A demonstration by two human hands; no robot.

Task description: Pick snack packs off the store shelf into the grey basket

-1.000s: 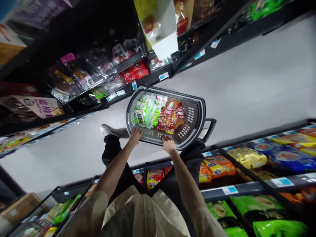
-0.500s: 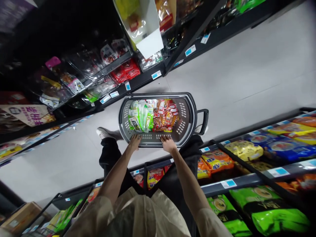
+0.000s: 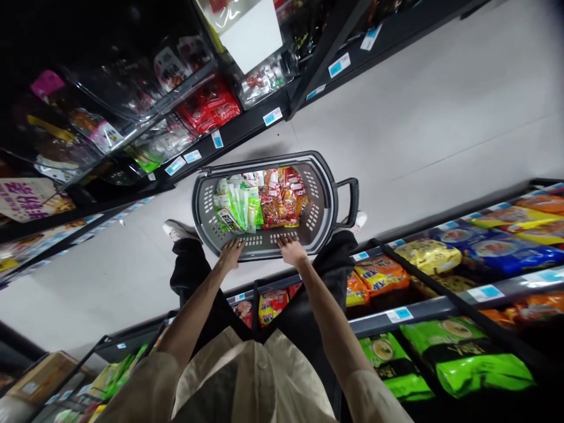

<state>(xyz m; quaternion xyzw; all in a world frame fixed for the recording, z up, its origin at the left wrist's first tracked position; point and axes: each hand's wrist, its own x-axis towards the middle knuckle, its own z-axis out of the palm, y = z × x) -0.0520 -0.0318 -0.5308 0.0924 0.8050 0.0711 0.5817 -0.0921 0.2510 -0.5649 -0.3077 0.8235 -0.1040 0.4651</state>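
A grey plastic shopping basket (image 3: 324, 202) hangs over the shop floor in front of me, its black handle (image 3: 350, 202) folded out to the right. Inside lie green and white packets (image 3: 238, 205) on the left and red and orange snack packets (image 3: 282, 200) on the right. My left hand (image 3: 230, 254) grips the basket's near rim at the left. My right hand (image 3: 288, 249) grips the same rim a little further right. My dark trousers and a white shoe (image 3: 176, 230) show below the basket.
Dark shelves (image 3: 247, 126) with packaged snacks and blue price tags line the far side of the aisle. Nearer shelves (image 3: 440, 305) with green, yellow and orange bags run under my arms. Grey floor (image 3: 440, 129) stretches off to the right. A cardboard box (image 3: 39, 376) sits at lower left.
The basket, held by both hands, has shifted left and turned so its long side faces me more squarely. The view has drifted, with the shelves sliding toward the upper left.
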